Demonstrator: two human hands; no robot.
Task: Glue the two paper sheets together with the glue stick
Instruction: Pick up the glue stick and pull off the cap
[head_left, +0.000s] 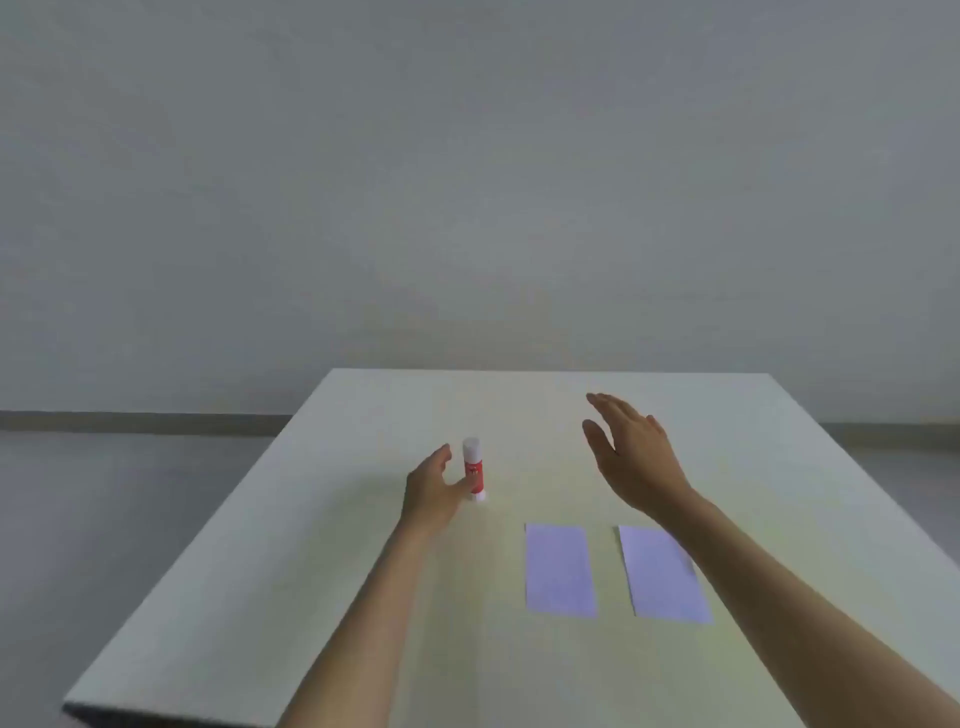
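A glue stick with a red body and white cap stands upright on the white table, left of centre. My left hand is right beside it, fingers curved around it from the left, thumb touching or nearly touching its lower body. Two pale purple paper sheets lie flat side by side nearer to me: the left sheet and the right sheet. My right hand hovers open above the table beyond the sheets, palm facing left, holding nothing. My right forearm crosses the right sheet's far corner.
The table's left edge and far edge drop off to a grey floor. A plain grey wall stands behind.
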